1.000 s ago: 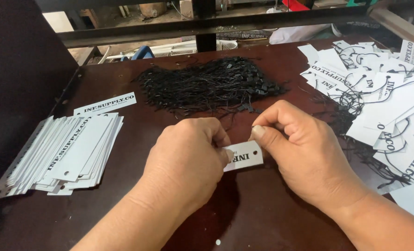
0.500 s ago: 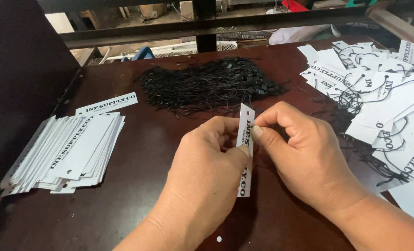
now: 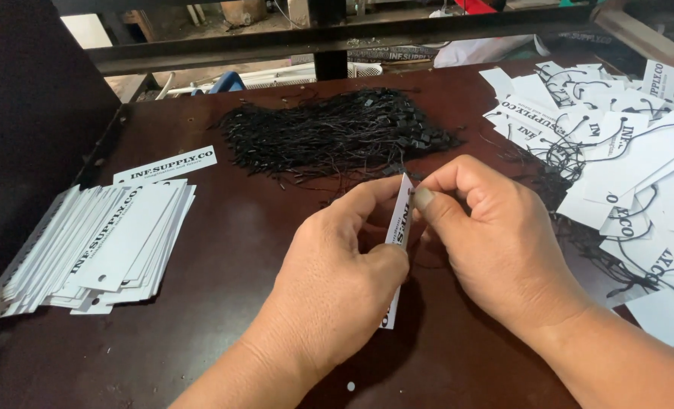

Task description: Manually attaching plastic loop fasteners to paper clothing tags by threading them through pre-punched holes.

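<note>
White paper is nearly everywhere we look. On the left side of the dark brown wooden bench (image 3: 223,242) lies a neat, fanned stack of long white card tags (image 3: 98,246) with black print, and one single white tag (image 3: 165,164) lies flat just behind that stack. On the right we see a loose heap of white tags with black strings (image 3: 617,167) already tied on. At the back, in the middle, sits a big messy pile of thin black strings (image 3: 337,132). Behind the bench runs a dark metal bar (image 3: 337,38).

In the middle we hold one narrow white card tag (image 3: 397,227) up on its edge, above the bench and just in front of the string pile. Our left hand (image 3: 337,280) is closed around the lower part of this tag, thumb on the front. Our right hand (image 3: 496,242) pinches the top end with thumb and finger. Both hands touch each other around it. We cannot tell if a string is between the fingers.
</note>
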